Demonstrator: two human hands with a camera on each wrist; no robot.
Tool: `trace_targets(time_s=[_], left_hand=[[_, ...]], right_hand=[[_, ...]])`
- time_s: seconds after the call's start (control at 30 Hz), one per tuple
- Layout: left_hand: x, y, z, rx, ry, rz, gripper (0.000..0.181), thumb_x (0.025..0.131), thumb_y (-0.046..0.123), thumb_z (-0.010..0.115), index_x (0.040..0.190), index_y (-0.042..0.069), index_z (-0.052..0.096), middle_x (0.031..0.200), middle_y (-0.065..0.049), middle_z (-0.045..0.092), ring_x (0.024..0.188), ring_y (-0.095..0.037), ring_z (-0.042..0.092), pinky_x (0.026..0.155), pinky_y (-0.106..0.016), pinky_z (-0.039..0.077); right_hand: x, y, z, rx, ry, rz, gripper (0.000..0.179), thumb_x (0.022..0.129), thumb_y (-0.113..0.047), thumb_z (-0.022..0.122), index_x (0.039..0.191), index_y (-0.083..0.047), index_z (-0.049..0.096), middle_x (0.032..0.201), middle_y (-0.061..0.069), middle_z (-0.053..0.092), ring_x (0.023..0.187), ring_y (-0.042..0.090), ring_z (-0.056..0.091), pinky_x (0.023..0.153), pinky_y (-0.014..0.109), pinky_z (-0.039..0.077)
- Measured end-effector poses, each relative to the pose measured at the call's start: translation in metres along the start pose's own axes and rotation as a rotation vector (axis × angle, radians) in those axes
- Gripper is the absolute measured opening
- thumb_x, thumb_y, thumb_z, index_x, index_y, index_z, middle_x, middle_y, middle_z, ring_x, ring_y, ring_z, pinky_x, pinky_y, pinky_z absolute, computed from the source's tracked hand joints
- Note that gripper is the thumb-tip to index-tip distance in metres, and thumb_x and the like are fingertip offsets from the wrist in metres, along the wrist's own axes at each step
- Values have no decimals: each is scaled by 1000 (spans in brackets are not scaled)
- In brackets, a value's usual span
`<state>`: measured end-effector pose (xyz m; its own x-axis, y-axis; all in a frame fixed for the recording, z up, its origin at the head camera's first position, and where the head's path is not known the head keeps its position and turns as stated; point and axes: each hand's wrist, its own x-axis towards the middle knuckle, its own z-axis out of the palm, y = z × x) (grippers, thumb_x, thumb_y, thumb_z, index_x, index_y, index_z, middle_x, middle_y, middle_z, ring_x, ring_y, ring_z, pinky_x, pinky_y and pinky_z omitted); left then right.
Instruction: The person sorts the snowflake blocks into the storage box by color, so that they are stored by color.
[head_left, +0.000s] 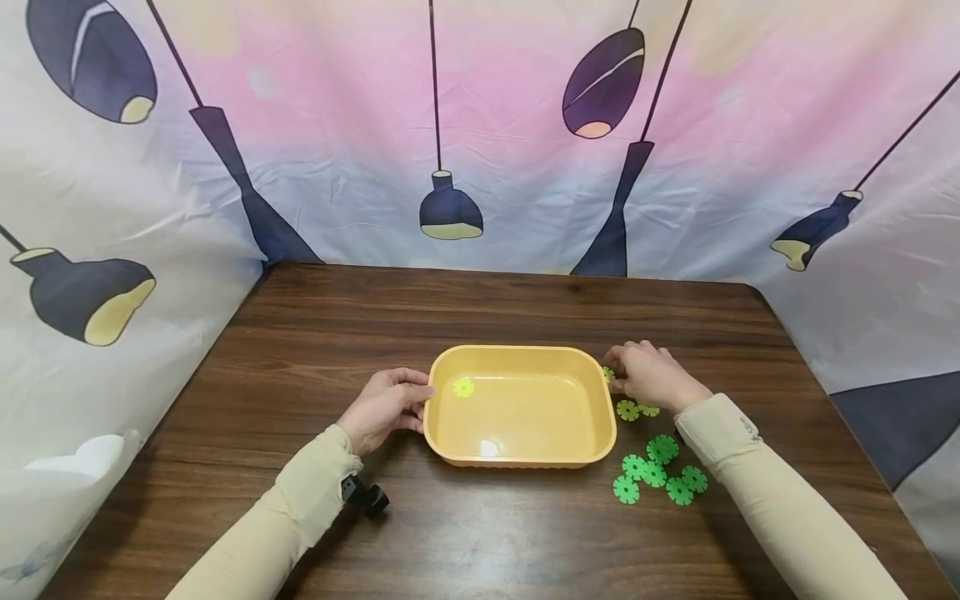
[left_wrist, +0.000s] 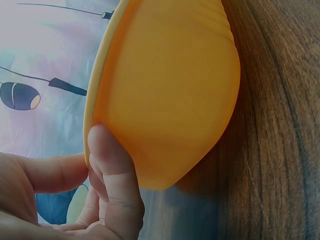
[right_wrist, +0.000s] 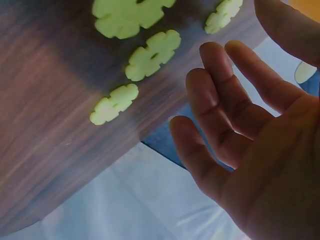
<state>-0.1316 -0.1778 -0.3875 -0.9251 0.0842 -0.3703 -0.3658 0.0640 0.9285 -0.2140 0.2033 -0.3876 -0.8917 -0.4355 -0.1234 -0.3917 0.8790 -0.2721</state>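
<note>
A yellow plastic basin [head_left: 517, 421] stands on the table, one yellow-green notched disc [head_left: 463, 387] lying inside it. At its left end my left hand [head_left: 384, 407] pinches the rim; in the left wrist view the thumb and fingers [left_wrist: 117, 185] grip the wall from both sides. Just beyond the basin's right end, my right hand [head_left: 658, 375] reaches over several yellow-green notched discs [head_left: 627, 410]. In the right wrist view its fingers [right_wrist: 205, 95] are spread and loosely bent, holding nothing, close to a small disc [right_wrist: 223, 16] on the table.
Several green notched discs [head_left: 654, 473] lie in a loose cluster right of the basin, near my right forearm. The dark wooden table [head_left: 360, 317] ends at a printed cloth backdrop [head_left: 360, 192] behind and on both sides. A black device [head_left: 365, 497] is strapped to my left wrist.
</note>
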Motion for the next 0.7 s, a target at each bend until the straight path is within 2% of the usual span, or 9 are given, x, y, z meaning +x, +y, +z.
trace_targets(time_s=[0.27,0.5,0.7], left_hand=[[-1,-1,-1,-1,-2,1,34,93,6,59,121,-10,48,84,-11,57,63,-16,55,54,-27,55],[-1,-1,-1,0,-5,-1,34,93,5,59,121,-11,48,87,-13,57,64,-16,55,54,-27,55],[-1,0,-1,2,-5,4,34,93,6,59,120,-10,48,87,-13,57,63,-16,55,54,-27,55]], right_hand=[[-1,0,1,-10,-38,-19,25,87,-25,74,108,-11,69,73,-4,55,78,20,53,74,48,40],[-2,-1,2,-13,-40,-22,18,88,-20,73,102,-11,69,72,-6,57,71,14,54,77,50,38],[-5,-1,-3,-18,-70,-37,20,84,-24,77,99,-12,71,79,-8,63,78,15,57,83,57,37]])
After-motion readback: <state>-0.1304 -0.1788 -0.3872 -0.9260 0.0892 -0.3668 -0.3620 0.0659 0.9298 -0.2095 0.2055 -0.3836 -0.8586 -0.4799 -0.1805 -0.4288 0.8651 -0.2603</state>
